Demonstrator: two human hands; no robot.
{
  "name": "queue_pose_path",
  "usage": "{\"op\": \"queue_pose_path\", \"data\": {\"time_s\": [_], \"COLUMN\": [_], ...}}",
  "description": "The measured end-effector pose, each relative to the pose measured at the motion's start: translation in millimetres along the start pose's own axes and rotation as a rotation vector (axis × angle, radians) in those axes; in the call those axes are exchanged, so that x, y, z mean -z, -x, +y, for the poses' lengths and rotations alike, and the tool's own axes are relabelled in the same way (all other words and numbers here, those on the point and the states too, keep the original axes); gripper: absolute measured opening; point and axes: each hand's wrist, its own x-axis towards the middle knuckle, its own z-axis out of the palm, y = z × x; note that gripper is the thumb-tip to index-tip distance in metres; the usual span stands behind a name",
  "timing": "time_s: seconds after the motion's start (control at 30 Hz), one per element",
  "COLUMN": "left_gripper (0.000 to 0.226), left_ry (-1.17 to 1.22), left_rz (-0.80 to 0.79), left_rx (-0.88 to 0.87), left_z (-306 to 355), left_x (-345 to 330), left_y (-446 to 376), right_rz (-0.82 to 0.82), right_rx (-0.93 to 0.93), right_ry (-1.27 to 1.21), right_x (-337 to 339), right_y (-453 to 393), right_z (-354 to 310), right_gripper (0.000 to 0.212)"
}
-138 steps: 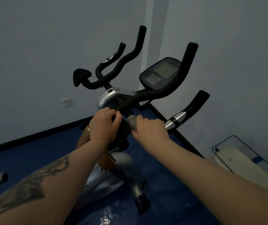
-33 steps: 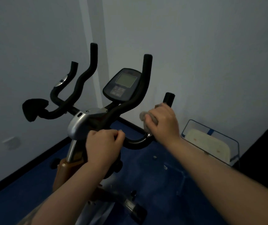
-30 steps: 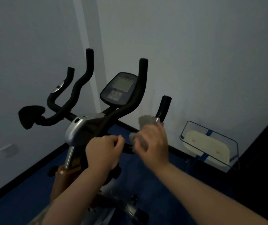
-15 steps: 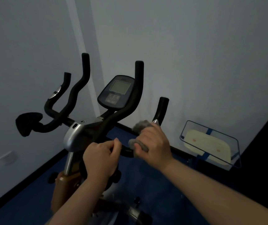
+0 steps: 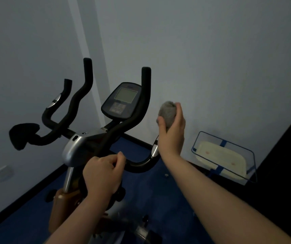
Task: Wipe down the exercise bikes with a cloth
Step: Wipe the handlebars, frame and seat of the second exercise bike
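Observation:
An exercise bike (image 5: 74, 148) with black foam handlebars and a grey console (image 5: 122, 101) stands in a room corner. My right hand (image 5: 172, 131) grips a grey cloth (image 5: 167, 111), wrapped over the top of the lower right grip; the grip's tip is hidden under cloth and hand. Only the grip's chrome sensor (image 5: 154, 149) shows below my wrist. My left hand (image 5: 102, 175) grips the handlebar's centre bar just below the silver stem housing.
A clear plastic bin (image 5: 224, 155) with a pale lid and blue clips sits on the blue floor against the right wall. White walls close in behind the bike. A dark panel edges the far right. A wall socket (image 5: 2, 172) sits low on the left.
My right hand has slid the cloth up the lower right grip, from near the bend to its top end. My left hand has stayed on the centre bar.

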Motion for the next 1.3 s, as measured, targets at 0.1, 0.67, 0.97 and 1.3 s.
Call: {"op": "queue_pose_path", "data": {"time_s": [0.1,0.67,0.97,1.3], "left_gripper": [0.057,0.059,0.056,0.050], "left_ry": [-0.001,-0.040,-0.027,0.030], "left_rz": [0.007,0.007,0.036,0.200], "left_rx": [0.000,0.041,0.021,0.035], "left_z": [0.1,0.7,3.5,-0.4], "left_x": [-2.5,-1.3,1.5,1.2], "left_y": [-0.8,0.7,0.8,2.2], "right_rz": [-0.006,-0.011,-0.474,-0.882], "right_rx": [-0.106,-0.220,0.530,1.130], "right_ry": [-0.008,-0.082,0.495,1.035], "right_x": [-0.9,0.7,28.9,18.1], "right_y": [-15.8,-8.1,51.8,37.6], "right_z": [-7.0,-8.7,4.5,-22.4], "right_gripper": [0.056,0.058,0.064,0.015]}}
